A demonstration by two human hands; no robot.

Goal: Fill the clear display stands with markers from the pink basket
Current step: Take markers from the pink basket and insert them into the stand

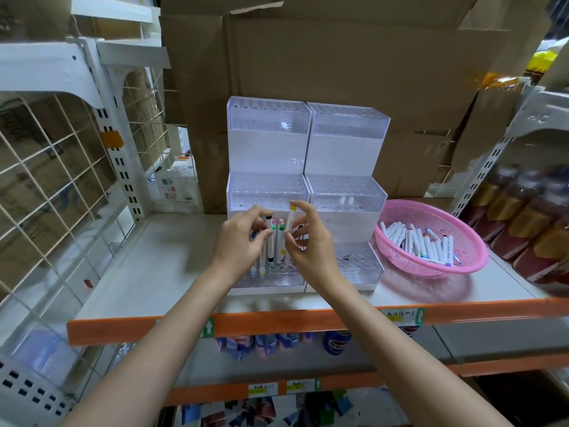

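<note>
My left hand (243, 241) has its fingers curled round a black-capped marker (270, 241) over the front tier of the left clear stand (267, 192). My right hand (309, 241) pinches a yellow-capped marker (290, 221) beside it. The pink basket (475, 257) of loose markers (421, 241) sits on the shelf (172, 257), just beside the right clear stand (348, 195).

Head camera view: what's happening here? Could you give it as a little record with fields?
Left hand: pinches a black-capped marker
Right hand: pinches a yellow-capped marker
Left stand: a few standing markers in its lowest tier
Right stand: directly beside the left one
Pink basket: right of the stands, loose markers lying inside
Shelf: carries stands and basket
</note>
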